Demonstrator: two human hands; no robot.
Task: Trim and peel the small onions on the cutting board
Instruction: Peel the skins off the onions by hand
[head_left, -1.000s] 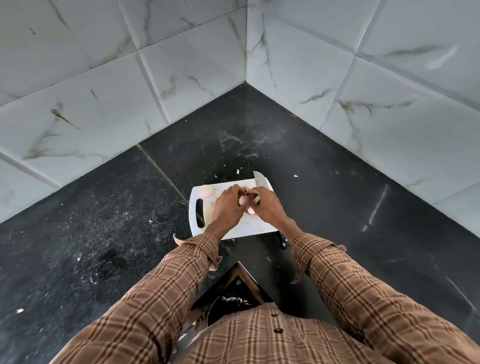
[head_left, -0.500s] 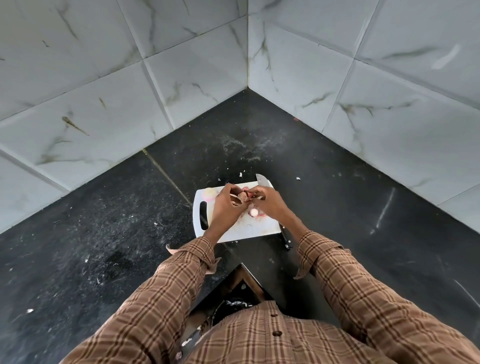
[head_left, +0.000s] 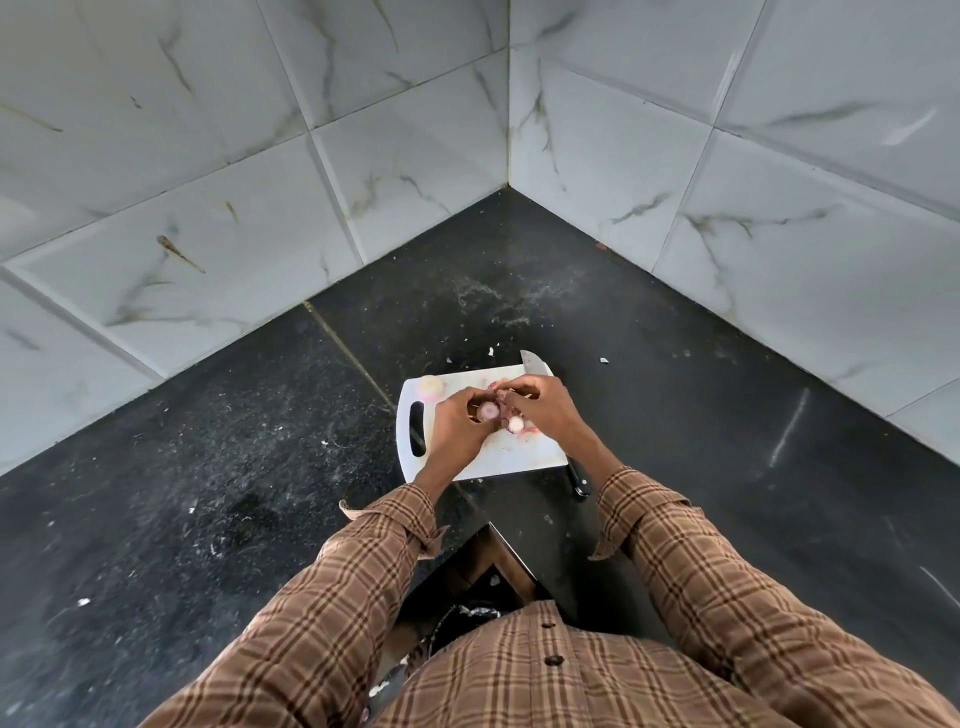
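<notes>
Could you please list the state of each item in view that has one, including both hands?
left hand: closed around a small onion, above the board.
right hand: fingertips pinching at the same onion.
held onion: off the board, cut face showing.
second onion: trimmed, lying on the board.
pale onion: resting at the board's far left corner.
knife: laid down along the board's right edge, unheld.
cutting board: flat on the counter.

My one head camera looks steeply down and forward from close above, toward the cutting board (head_left: 498, 457) and the far tiled corner (head_left: 508, 156).
</notes>
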